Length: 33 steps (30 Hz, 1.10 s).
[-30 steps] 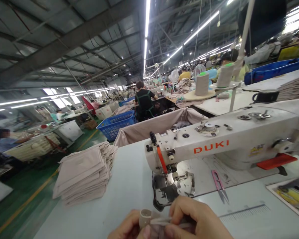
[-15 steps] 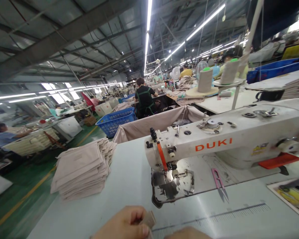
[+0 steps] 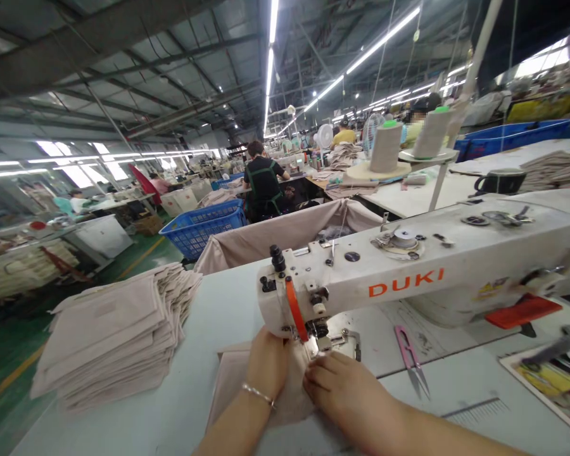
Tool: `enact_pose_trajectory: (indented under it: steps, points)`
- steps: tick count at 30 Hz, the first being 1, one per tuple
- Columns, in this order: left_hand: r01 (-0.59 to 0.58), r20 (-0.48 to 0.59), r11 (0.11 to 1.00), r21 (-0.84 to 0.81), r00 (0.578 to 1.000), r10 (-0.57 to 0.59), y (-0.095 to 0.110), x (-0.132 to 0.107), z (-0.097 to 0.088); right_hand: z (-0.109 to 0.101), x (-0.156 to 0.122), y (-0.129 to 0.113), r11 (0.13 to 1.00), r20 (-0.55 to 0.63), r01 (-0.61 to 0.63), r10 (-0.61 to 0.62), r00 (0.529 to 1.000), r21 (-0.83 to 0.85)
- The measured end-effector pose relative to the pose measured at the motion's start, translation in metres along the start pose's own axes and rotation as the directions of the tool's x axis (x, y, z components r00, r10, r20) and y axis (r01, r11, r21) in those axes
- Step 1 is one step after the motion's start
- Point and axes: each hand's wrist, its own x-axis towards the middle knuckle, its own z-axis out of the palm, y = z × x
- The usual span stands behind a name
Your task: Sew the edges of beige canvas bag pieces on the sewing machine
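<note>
A: Machine (image 3: 422,278) over table (image 3: 228,304); stack (image 3: 109,329) far left.
B: Cloth (image 3: 232,380)?
A: Flat beneath both hands at the needle. Left hand (image 3: 267,366) pressed down; right hand (image 3: 342,386) fingers curled on it. Snips (image 3: 411,358) lie right; bare table between.

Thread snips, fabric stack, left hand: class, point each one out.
Thread snips (image 3: 411,361), head view, on the pink handle.
Fabric stack (image 3: 109,329), head view, on the top piece.
Left hand (image 3: 267,364), head view, on its back.
</note>
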Motion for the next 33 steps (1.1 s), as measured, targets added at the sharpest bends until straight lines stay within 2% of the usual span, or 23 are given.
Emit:
enact_pose_trajectory:
  steps: [3,6,9,12,15,18,21,26,33]
  points:
    - [-0.002,0.005,1.0,-0.016,1.0,0.002,0.004,-0.03,0.004,0.006,-0.012,-0.003,0.998,-0.08,-0.008,0.013,0.997,0.069]
    - [-0.169,0.054,0.985,0.028,0.984,0.167,0.001,-0.047,0.007,0.011,-0.014,-0.003,0.995,-0.129,-0.013,0.026,0.991,0.101]
    - [-0.321,0.101,0.936,0.148,0.946,0.308,-0.004,-0.046,0.007,0.014,-0.011,-0.003,0.997,-0.124,-0.015,0.024,0.992,0.074]
    - [-0.376,0.133,0.908,0.187,0.925,0.355,-0.008,-0.039,0.003,0.016,-0.008,-0.004,0.999,-0.155,-0.011,0.018,0.988,0.042]
    - [-0.396,0.138,0.897,0.196,0.917,0.374,-0.008,-0.037,0.0,0.018,-0.006,-0.004,1.0,-0.209,0.003,-0.003,0.978,0.0]
    - [-0.401,0.1,0.891,0.213,0.916,0.388,-0.007,-0.04,0.001,0.019,-0.006,-0.004,0.999,-0.24,0.019,-0.028,0.97,-0.039]
    - [-0.423,0.06,0.874,0.237,0.905,0.422,-0.006,-0.042,0.002,0.018,-0.007,-0.003,0.999,-0.227,0.031,-0.039,0.973,-0.04]
    - [-0.47,0.061,0.838,0.275,0.879,0.473,-0.005,-0.042,0.001,0.018,-0.009,-0.002,0.999,-0.238,0.041,-0.045,0.97,-0.023]
    - [-0.46,0.019,0.864,0.207,0.884,0.467,-0.009,-0.04,0.004,0.016,-0.009,-0.002,0.999,-0.19,0.021,-0.013,0.982,0.041]
